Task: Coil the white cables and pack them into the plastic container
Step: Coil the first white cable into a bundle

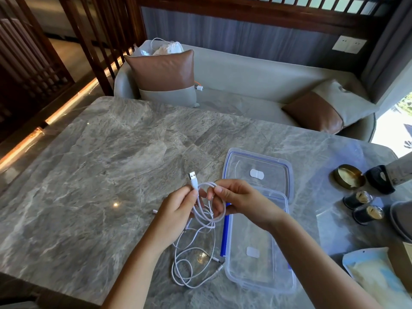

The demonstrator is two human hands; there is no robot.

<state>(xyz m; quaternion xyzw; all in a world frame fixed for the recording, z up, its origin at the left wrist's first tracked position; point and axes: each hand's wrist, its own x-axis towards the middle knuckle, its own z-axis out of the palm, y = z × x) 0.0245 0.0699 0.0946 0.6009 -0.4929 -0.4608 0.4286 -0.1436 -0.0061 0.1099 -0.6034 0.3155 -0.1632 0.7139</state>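
Note:
A white cable (209, 216) is looped between both hands above the marble table. My left hand (178, 208) pinches it just below its USB plug (192, 176), which points up. My right hand (240, 199) holds the top of the loop with curled fingers. More loose white cable (191, 264) lies tangled on the table below the hands. The clear plastic container (256, 253) stands open to the right, nothing visible inside it, with a blue clip along its left side. Its clear lid (256, 168) with a blue seal lies just behind it.
The grey marble table (111, 163) fills the view. At the right stand a brass dish (349, 176), two small dark cups (363, 208) and a black holder (379, 178). A pale packet (374, 273) lies at the lower right. A sofa with cushions sits beyond the far edge.

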